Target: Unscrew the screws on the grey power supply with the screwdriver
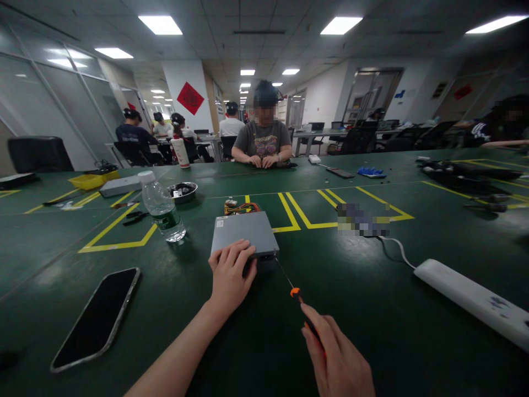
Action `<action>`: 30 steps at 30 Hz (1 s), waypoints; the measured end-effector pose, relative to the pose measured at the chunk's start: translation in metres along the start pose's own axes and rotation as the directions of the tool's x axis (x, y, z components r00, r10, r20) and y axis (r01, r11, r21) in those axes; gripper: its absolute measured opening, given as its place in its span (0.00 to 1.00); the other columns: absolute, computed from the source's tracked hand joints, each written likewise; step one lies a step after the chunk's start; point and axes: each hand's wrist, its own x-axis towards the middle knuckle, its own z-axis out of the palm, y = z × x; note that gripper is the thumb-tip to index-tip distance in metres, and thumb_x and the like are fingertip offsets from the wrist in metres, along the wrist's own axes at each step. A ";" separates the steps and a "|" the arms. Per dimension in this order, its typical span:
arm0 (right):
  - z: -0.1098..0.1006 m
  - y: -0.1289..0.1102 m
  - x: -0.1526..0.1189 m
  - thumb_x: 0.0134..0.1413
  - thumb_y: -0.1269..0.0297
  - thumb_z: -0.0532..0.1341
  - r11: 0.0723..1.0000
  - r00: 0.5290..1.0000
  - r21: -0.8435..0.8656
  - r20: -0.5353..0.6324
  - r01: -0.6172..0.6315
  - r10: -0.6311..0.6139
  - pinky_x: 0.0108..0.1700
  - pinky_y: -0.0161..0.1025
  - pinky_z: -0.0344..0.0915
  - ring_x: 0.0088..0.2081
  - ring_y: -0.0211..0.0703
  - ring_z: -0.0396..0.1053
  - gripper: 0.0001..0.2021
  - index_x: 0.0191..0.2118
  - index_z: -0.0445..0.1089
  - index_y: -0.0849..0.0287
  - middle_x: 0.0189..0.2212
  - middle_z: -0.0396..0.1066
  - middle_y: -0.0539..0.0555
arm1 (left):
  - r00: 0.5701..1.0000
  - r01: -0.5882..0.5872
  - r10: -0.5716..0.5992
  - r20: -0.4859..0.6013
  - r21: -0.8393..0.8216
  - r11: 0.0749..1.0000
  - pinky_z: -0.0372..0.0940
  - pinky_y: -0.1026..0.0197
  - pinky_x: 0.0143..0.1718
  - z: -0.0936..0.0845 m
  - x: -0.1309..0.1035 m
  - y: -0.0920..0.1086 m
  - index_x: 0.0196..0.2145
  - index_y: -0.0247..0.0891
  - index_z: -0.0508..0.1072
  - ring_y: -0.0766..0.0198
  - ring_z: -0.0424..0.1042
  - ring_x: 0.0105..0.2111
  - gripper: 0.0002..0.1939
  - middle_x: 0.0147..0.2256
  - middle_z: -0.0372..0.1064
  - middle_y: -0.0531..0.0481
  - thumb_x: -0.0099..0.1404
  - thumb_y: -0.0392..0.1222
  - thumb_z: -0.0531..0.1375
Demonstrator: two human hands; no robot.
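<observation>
1. Through the head camera I see two bare hands, one metal box and one screwdriver at a green table.
2. The left hand lies unclenched on the metal box, fingers spread over its top near the front edge; part of the front face is hidden behind it.
3. The right hand is closed around the screwdriver, whose thin shaft points up to the box's front right corner. Most of the handle is covered by the fingers, and I cannot make out exactly where the tip sits.
4. The metal box sits mid-table, one bundle of coloured wires behind it, partly hidden.
5. To the left I count one clear bottle, one dark-screened phone and one metal bowl; the bowl's contents are hard to tell, and the bottle overlaps its edge.
6. To the right is one white power strip, cut off by the picture's edge. Near its cord, one object is blurred beyond recognition.
7. Across the table sits one person, both hands together on its far edge.
</observation>
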 end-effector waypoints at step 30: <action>0.004 -0.006 0.001 0.65 0.56 0.45 0.978 0.986 0.125 0.027 -0.169 0.167 0.26 0.31 0.71 0.29 0.41 0.73 0.15 0.49 0.57 0.59 0.34 0.68 0.56 | 1.000 0.009 -0.009 0.001 -0.006 1.000 0.49 0.51 0.46 -0.001 0.001 0.001 0.43 0.44 0.68 0.57 0.67 0.48 0.10 0.46 0.70 0.48 0.62 0.39 0.56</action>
